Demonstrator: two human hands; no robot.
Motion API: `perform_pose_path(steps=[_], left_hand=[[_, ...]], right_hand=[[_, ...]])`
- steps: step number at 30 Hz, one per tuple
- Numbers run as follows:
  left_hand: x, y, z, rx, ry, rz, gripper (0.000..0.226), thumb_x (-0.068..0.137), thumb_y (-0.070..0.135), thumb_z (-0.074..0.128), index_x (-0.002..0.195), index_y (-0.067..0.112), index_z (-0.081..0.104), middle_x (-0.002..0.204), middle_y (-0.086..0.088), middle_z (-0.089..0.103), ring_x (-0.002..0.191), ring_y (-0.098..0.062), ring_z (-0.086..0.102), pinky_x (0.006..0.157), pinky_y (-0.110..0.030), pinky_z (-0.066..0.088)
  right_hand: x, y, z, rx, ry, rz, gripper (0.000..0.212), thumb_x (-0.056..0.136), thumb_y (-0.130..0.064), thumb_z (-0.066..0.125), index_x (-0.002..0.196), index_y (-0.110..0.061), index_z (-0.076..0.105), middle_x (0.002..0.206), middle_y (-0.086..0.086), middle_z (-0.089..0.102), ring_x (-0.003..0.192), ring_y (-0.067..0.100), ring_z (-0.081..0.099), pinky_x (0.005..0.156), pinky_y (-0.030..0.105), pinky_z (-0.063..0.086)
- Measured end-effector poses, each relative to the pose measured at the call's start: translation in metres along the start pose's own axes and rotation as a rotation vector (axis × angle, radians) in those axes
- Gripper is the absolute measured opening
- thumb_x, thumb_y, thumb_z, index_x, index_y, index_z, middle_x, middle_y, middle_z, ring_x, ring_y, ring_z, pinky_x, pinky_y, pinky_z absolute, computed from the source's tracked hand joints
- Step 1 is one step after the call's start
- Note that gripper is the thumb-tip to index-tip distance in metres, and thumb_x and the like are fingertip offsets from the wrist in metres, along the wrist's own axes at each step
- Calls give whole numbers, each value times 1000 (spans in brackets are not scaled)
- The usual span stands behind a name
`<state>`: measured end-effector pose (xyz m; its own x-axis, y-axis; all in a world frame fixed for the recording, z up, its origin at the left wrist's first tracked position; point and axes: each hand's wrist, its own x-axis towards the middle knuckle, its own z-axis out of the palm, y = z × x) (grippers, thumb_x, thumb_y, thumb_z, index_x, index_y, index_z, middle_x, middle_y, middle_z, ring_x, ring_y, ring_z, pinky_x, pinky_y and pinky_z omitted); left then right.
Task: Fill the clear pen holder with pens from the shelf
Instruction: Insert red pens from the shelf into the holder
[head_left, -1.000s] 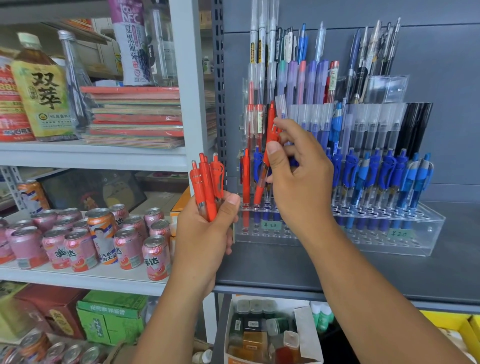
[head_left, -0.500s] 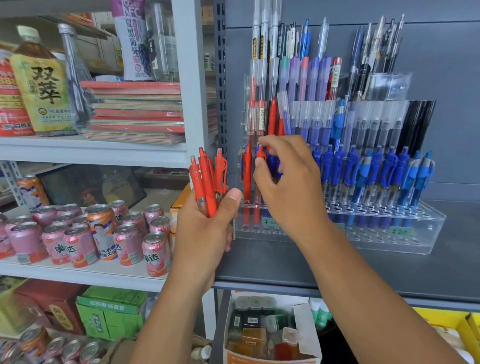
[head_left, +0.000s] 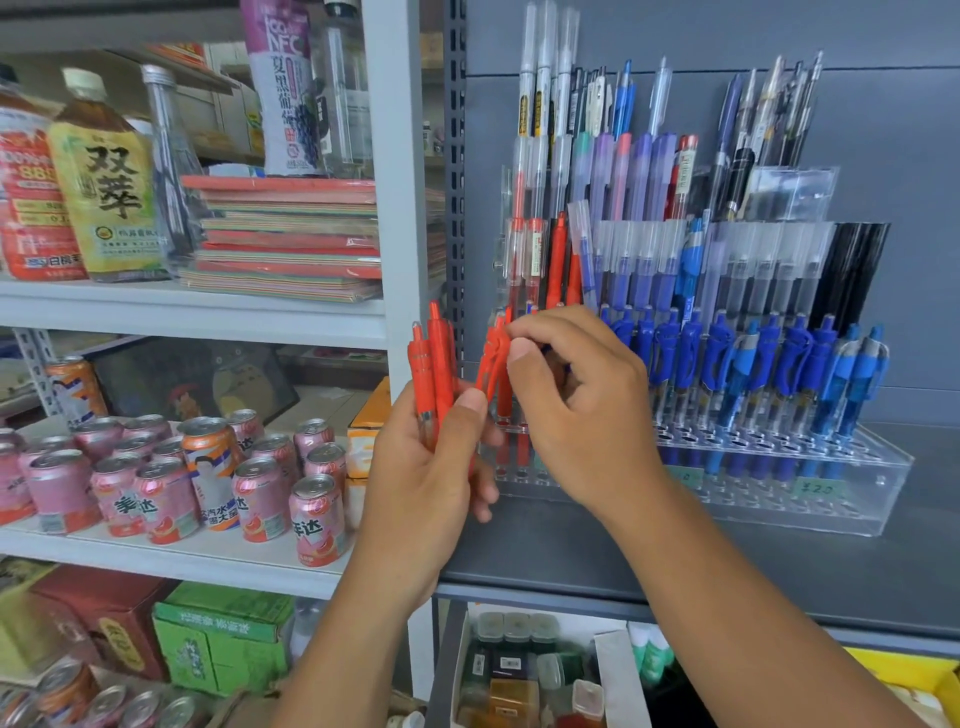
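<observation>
At the left end of the clear pen holder (head_left: 831, 499), which sits on the grey shelf (head_left: 727, 571), the fill is partway done.

- Left hand (head_left: 431, 483) is wrapped round a bundle of red pens (head_left: 434, 364), clicker ends up, just beside the holder's left end. That looks like the stock left to place.
- Right hand (head_left: 582, 410) pinches the top of a single red pen (head_left: 493, 358) between thumb and fingertips. It leans between the bundle and the holder. Can't tell if its tip is in a hole or if it is coming out of the bundle; the left thumb covers the lower end.
- Hands are close together, nearly touching.

Status, my read:
- Back tiers are full of mixed pens.
- The blue pens (head_left: 727, 358) fill a long front row.
- A few red ones stand at the left end.
- Rows of empty holes show along the front tiers, so there is plenty left beyond the handful in hand.

Around: white shelf upright (head_left: 400, 156) just left of the holder. Pink drink cans (head_left: 260, 499), stacked notebooks (head_left: 291, 244) and a tea bottle (head_left: 109, 182) sit on the neighbouring shelves. A box of small bottles (head_left: 519, 670) is below.

In the way: the left hand and its bundle crowd the left-end slots. The seated red pens stand tight together, so the next insertion has little room.
</observation>
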<state>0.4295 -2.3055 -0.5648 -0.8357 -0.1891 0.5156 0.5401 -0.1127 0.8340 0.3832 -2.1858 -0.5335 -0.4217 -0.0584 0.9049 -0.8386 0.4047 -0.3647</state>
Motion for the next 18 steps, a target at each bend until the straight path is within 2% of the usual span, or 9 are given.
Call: perform_pose_path(steps=[2,5,8,10,12,14,15,18], left_hand=[[0,1,0,-4,-14,-1,14,92,36,53,96,23,57,71,-2,62,48,-24,48,42,-32,41],[-1,3,0,-14,-33,-16,26,89,39,55,103,17,57,72,-2,61,50,-24,48,44,-33,42],[-1,4,0,-22,-47,-31,20,91,35,57,104,20,61,68,-4,61,53,-24,53,47,-36,46],[-1,4,0,-21,-56,-32,17,89,33,59,103,24,64,67,-6,63,55,-24,56,49,-36,50],[-1,3,0,-1,-63,-31,18,88,32,60,103,22,64,67,-4,66,56,-24,58,50,-36,51],[-1,1,0,24,-61,-33,16,89,30,60,102,21,63,70,0,68,55,-22,59,48,-34,50],[-1,1,0,29,-62,-37,15,90,30,59,101,21,63,74,0,69,54,-22,58,47,-33,50],[-1,-1,-2,38,-63,-58,19,92,31,57,104,19,64,80,0,70,52,-21,57,45,-31,47]], right_hand=[[-1,-1,1,20,-17,-2,21,94,-24,53,97,-15,72,94,-11,61,85,3,58,75,17,45],[-1,-2,1,68,-68,17,18,93,-29,57,97,-17,71,91,-14,59,79,4,57,70,19,44],[-1,-3,1,86,-129,72,8,92,-28,65,97,-23,68,85,-20,54,71,6,54,65,18,40],[-1,-4,1,141,-125,111,6,92,-27,65,97,-24,68,81,-16,58,69,10,57,62,26,46],[0,-6,-1,230,-68,169,5,93,-26,64,97,-27,67,80,-9,65,72,11,63,66,34,54],[4,-6,-5,337,32,243,8,94,-25,63,100,-30,66,87,-7,70,78,11,67,71,31,56],[7,-7,-7,390,84,280,11,95,-25,62,104,-28,66,92,-6,72,80,12,67,69,31,56],[12,-8,-13,509,201,340,23,98,-22,59,118,-12,63,94,1,71,76,14,66,52,29,55]])
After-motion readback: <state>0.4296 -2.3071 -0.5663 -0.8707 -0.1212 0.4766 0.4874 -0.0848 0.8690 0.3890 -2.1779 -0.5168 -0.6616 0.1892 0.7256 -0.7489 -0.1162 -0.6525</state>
